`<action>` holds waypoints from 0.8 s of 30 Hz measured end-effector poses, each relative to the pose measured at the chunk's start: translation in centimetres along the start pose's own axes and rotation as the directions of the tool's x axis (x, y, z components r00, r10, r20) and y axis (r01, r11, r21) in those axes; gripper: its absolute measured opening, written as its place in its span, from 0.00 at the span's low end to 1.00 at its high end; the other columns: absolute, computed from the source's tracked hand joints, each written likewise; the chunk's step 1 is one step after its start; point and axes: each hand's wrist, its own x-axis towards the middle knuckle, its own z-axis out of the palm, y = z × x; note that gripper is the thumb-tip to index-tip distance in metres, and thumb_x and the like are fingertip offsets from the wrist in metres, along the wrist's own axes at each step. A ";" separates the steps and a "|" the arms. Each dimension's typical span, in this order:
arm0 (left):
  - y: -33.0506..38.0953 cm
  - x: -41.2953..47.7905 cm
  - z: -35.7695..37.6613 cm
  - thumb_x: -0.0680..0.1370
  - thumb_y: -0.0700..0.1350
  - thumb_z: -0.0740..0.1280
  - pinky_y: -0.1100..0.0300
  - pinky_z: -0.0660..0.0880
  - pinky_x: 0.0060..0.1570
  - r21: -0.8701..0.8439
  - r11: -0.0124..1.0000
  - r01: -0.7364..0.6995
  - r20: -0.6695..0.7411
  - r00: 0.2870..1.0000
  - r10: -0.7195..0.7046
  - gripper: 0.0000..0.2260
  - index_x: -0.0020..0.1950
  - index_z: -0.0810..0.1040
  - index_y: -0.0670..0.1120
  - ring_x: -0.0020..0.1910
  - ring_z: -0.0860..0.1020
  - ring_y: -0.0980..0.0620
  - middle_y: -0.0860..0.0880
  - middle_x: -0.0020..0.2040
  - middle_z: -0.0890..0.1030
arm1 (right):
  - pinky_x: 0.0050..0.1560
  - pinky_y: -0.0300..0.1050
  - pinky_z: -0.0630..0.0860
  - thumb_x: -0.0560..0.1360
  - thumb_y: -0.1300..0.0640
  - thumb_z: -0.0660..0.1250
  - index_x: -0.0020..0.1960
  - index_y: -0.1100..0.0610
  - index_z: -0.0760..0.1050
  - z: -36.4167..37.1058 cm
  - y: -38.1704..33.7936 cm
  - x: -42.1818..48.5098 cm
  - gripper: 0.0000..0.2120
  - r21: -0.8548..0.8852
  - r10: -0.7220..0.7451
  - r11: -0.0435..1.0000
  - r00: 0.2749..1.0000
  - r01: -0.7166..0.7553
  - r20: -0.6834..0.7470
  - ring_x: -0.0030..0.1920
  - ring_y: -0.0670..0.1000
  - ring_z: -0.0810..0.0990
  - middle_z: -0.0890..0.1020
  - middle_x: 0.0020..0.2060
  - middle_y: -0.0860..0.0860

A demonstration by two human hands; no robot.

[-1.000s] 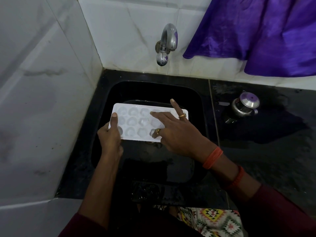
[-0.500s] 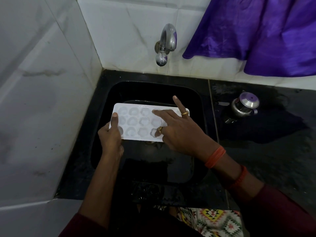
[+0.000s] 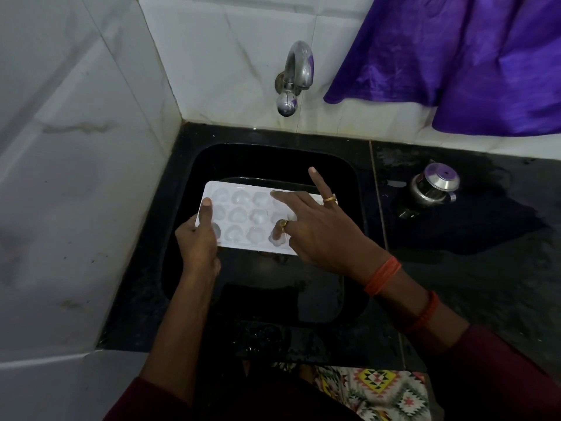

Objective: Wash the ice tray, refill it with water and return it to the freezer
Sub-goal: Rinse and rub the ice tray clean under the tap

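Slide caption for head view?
Left hand grips white ice tray over black sink; right hand touches its cavities.

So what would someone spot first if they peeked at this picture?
Probably the white ice tray, bright against the black sink: the left hand grips its left end and the right hand spreads its fingers over the cells. Next comes the shiny purple cloth hanging at top right, beside the steel tap on the white wall.
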 end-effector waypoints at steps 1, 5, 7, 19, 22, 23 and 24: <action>0.0 0.0 0.0 0.79 0.53 0.70 0.60 0.79 0.31 0.001 1.000 0.005 0.001 1.000 -0.005 0.14 0.38 0.81 0.45 0.35 0.84 0.54 0.53 0.34 0.85 | 0.77 0.67 0.41 0.74 0.55 0.57 0.52 0.46 0.82 -0.2 0.0 0.1 0.16 0.007 0.003 1.000 1.000 -0.003 -0.015 0.70 0.52 0.71 0.70 0.73 0.55; -0.1 -0.2 0.1 0.78 0.54 0.71 0.55 0.82 0.39 0.014 0.999 0.037 -0.006 0.999 -0.037 0.14 0.41 0.82 0.45 0.42 0.85 0.49 0.51 0.38 0.86 | 0.77 0.66 0.42 0.74 0.54 0.56 0.56 0.44 0.81 -0.7 -0.5 0.5 0.18 0.043 -0.009 0.999 0.999 0.011 -0.051 0.70 0.51 0.72 0.70 0.73 0.54; -0.1 -0.3 0.1 0.79 0.54 0.71 0.56 0.81 0.37 0.012 0.999 0.040 -0.003 0.999 -0.040 0.13 0.42 0.82 0.45 0.42 0.86 0.49 0.51 0.39 0.86 | 0.77 0.66 0.40 0.75 0.54 0.60 0.59 0.44 0.80 -0.6 -0.7 0.6 0.16 0.035 -0.032 0.999 0.999 0.033 -0.035 0.72 0.52 0.70 0.68 0.74 0.55; 0.1 -0.5 0.1 0.79 0.54 0.71 0.50 0.81 0.45 0.019 0.999 0.039 -0.024 0.999 -0.039 0.15 0.41 0.81 0.43 0.41 0.82 0.46 0.46 0.40 0.83 | 0.77 0.66 0.43 0.78 0.57 0.53 0.53 0.47 0.83 0.2 -1.7 1.0 0.19 0.014 -0.087 0.996 0.995 0.088 -0.046 0.70 0.56 0.72 0.72 0.71 0.59; 0.1 -0.5 0.1 0.79 0.54 0.71 0.50 0.82 0.45 0.010 0.998 0.058 -0.034 0.998 -0.058 0.14 0.41 0.82 0.44 0.43 0.84 0.45 0.48 0.41 0.85 | 0.77 0.66 0.43 0.75 0.56 0.59 0.49 0.49 0.84 0.0 -1.5 1.2 0.14 -0.018 -0.094 0.995 0.993 0.093 -0.073 0.69 0.55 0.73 0.73 0.70 0.58; 0.1 -0.4 0.1 0.79 0.53 0.71 0.50 0.82 0.45 0.010 0.998 0.063 -0.035 0.997 -0.062 0.14 0.41 0.82 0.44 0.44 0.84 0.46 0.48 0.41 0.85 | 0.77 0.66 0.43 0.75 0.56 0.60 0.49 0.49 0.84 0.0 -1.4 1.2 0.14 -0.029 -0.096 0.995 0.992 0.094 -0.078 0.69 0.55 0.73 0.73 0.70 0.57; 0.1 -0.4 0.1 0.79 0.54 0.70 0.51 0.83 0.44 0.013 0.998 0.065 -0.034 0.997 -0.065 0.13 0.41 0.82 0.45 0.44 0.85 0.46 0.49 0.41 0.85 | 0.77 0.66 0.43 0.75 0.56 0.60 0.48 0.49 0.84 0.0 -1.4 1.3 0.13 -0.030 -0.098 0.995 0.992 0.096 -0.080 0.69 0.55 0.73 0.73 0.70 0.57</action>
